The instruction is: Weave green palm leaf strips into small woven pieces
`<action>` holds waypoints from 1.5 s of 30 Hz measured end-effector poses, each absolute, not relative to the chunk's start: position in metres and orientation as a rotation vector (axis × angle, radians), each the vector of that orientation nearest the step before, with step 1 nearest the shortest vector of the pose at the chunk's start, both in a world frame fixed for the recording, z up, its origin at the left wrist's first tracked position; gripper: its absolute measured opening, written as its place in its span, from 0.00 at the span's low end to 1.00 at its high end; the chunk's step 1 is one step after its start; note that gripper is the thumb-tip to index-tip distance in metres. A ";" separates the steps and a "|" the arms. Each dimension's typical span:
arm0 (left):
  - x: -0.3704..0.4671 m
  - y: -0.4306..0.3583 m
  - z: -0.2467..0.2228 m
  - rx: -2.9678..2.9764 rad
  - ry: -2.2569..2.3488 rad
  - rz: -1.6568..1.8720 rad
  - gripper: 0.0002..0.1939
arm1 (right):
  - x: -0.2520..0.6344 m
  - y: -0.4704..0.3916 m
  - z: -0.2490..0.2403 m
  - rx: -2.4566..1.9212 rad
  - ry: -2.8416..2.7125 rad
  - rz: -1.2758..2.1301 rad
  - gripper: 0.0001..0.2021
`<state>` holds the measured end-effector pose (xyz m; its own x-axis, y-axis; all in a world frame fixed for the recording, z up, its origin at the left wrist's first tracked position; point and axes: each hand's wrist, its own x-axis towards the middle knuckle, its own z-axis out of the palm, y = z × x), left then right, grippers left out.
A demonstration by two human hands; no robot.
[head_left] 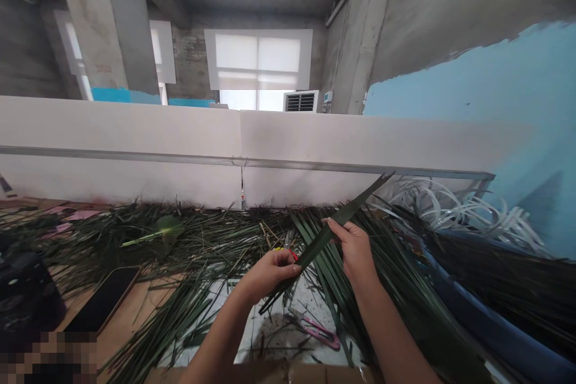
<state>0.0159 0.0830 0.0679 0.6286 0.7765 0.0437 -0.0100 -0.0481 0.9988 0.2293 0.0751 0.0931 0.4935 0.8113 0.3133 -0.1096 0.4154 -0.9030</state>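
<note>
A long, flat green palm leaf strip slants up to the right between my hands. My left hand pinches its lower part between thumb and fingers. Higher up, my right hand grips the same strip, its thumb lying on the leaf. The upper end tapers and looks split at the tip. Scissors with pink handles lie on the white surface below my hands. Just behind my left hand, a red and yellow handled tool is partly covered, so its kind is unclear.
Cut leaf strips cover much of the table. A phone lies at left beside a dark bag-like object. To the right stands a blue container full of dark strands, with white plastic straps behind. A white partition closes the back.
</note>
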 end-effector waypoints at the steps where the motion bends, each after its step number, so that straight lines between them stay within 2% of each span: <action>1: 0.015 0.084 0.068 1.496 0.672 0.722 0.28 | 0.229 0.075 0.094 -0.970 -0.867 0.682 0.18; 10: 0.016 0.086 0.063 1.470 0.690 0.757 0.27 | 0.228 0.073 0.096 -0.979 -0.858 0.727 0.20; 15: 0.018 0.078 0.068 1.345 0.631 0.729 0.30 | 0.220 0.070 0.095 -0.927 -0.941 0.818 0.20; 20: 0.019 0.079 0.068 1.328 0.639 0.753 0.26 | 0.212 0.066 0.097 -0.907 -0.986 0.951 0.23; 24: 0.013 0.086 0.070 1.361 0.707 0.921 0.24 | 0.211 0.065 0.088 -1.032 -1.065 0.979 0.24; 26: 0.008 0.090 0.072 1.346 0.750 0.992 0.23 | 0.212 0.058 0.077 -1.185 -1.234 0.952 0.20; 30: -0.003 0.095 0.075 1.273 0.773 1.028 0.22 | 0.216 0.028 0.039 -1.535 -2.009 0.732 0.06; 33: -0.007 0.097 0.075 1.238 0.752 1.022 0.22 | 0.215 0.005 0.013 -1.745 -2.301 0.463 0.10; 35: -0.009 0.097 0.074 1.190 0.713 1.007 0.22 | 0.210 -0.005 0.004 -1.729 -2.333 0.368 0.12; 41: -0.013 0.098 0.069 1.025 0.613 0.973 0.23 | 0.191 -0.012 0.003 -1.749 -2.358 0.235 0.09; 45: -0.013 0.102 0.065 0.974 0.632 0.987 0.21 | 0.205 -0.004 0.000 -1.837 -2.209 0.386 0.06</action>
<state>-0.0132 0.1025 0.0651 0.4361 0.8997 -0.0199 -0.3942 0.2109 0.8945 0.2046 -0.0038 0.0001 -0.1793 0.9836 0.0173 0.9195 0.1738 -0.3527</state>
